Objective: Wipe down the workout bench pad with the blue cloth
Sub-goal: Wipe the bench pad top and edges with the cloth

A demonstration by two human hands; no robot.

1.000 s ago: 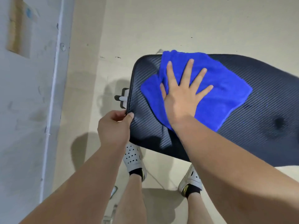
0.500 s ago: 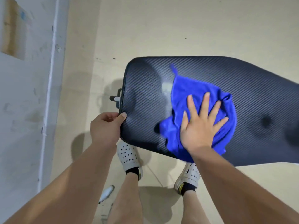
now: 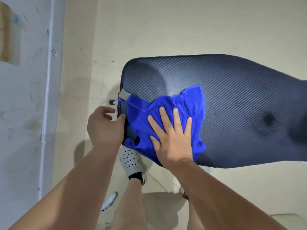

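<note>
The bench pad (image 3: 232,90) is dark, ribbed like carbon fibre, and runs from the centre to the right edge of the view. The blue cloth (image 3: 186,105) lies bunched on the pad's near-left corner, with one flap hanging over the left end. My right hand (image 3: 171,135) presses flat on the cloth, fingers spread. My left hand (image 3: 104,128) grips the pad's left end, thumb on top next to the cloth.
A pale wall (image 3: 25,113) with a vertical strip stands close on the left. Beige floor (image 3: 182,27) surrounds the bench. My feet in white perforated shoes (image 3: 131,160) stand under the pad's near edge. A black-and-white knob (image 3: 113,102) sticks out at the pad's left end.
My right hand has slid the cloth from the far left of the pad to its near middle, then left to the near-left corner. My left hand has stayed on the pad's left end.
</note>
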